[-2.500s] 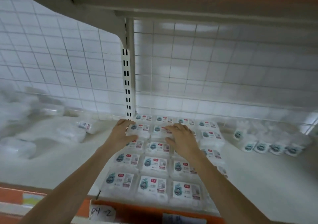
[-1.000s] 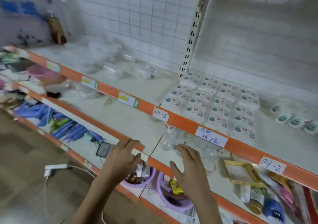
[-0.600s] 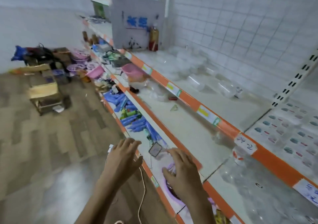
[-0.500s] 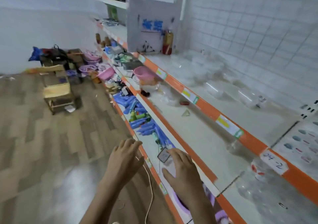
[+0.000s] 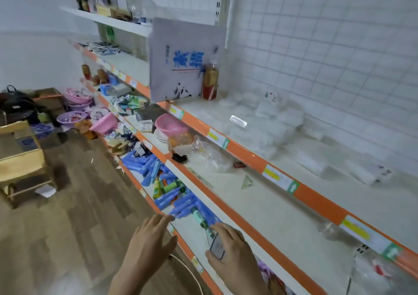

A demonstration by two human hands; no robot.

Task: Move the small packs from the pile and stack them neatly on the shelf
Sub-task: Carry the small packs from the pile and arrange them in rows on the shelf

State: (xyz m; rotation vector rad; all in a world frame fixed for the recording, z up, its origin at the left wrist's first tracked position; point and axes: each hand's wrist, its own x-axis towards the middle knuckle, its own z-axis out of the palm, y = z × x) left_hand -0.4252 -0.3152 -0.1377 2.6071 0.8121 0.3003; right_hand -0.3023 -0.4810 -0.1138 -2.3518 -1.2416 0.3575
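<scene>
The shelf (image 5: 260, 159) with orange edges runs from 5 o'clock up to 11 o'clock and fills the right half of the view. At 9 o'clock is the wood floor (image 5: 74, 215), with a wooden crate (image 5: 21, 159) at its left side. On the top board, at 2 o'clock, lies the pile (image 5: 267, 122) of white packs; it is blurred, so single packs are hard to tell. A white bag (image 5: 181, 61) with blue letters stands at 12 o'clock, and a red bottle (image 5: 210, 80) is just beside it. A pink bowl (image 5: 170, 125) sits near the centre. Blue tubes (image 5: 172, 188) lie on a lower board, a little below the centre. At 6 o'clock the left hand (image 5: 150, 242) hovers with straight, spread fingers and holds nothing. Just to its right, the right hand (image 5: 235, 256) is also flat and loose, holding nothing, over a phone (image 5: 217, 247) that lies on the lower board.
</scene>
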